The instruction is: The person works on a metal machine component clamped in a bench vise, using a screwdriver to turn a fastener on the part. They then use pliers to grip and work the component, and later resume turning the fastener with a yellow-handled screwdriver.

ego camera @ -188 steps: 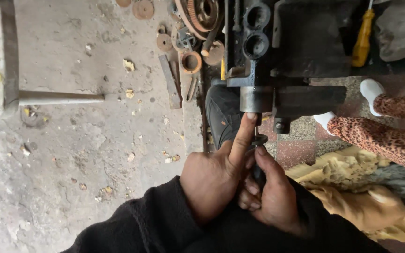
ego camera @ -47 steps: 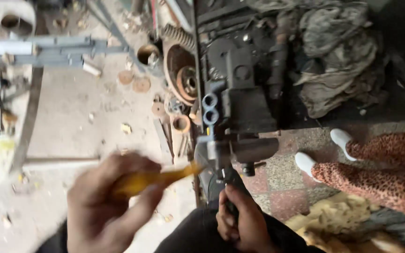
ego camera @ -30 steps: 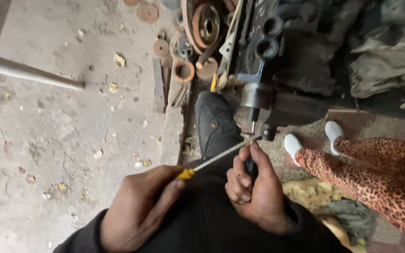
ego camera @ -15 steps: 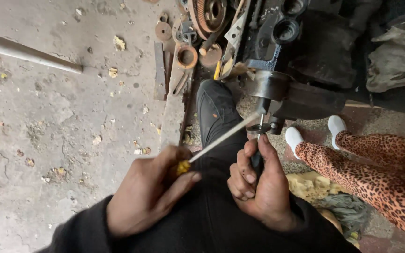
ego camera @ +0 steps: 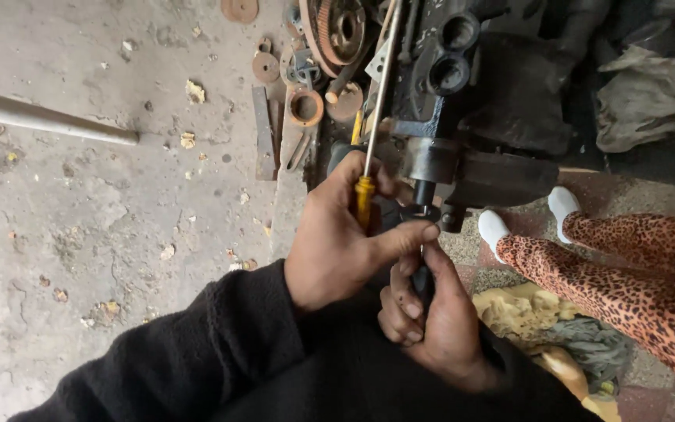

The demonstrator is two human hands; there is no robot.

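Head view: left hand (ego camera: 337,246) is clenched around the yellow-handled screwdriver (ego camera: 374,117), whose shaft points toward 12 o'clock past the dark machine block (ego camera: 478,133). Just at its 4 o'clock, right hand (ego camera: 431,328) grips a dark rod (ego camera: 422,273) rising into the block's underside. Rusty rings (ego camera: 306,105) lie at 11 o'clock.

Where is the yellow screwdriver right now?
The screwdriver is mid-frame in the left hand, its shaft pointing up along the dark metal machine.
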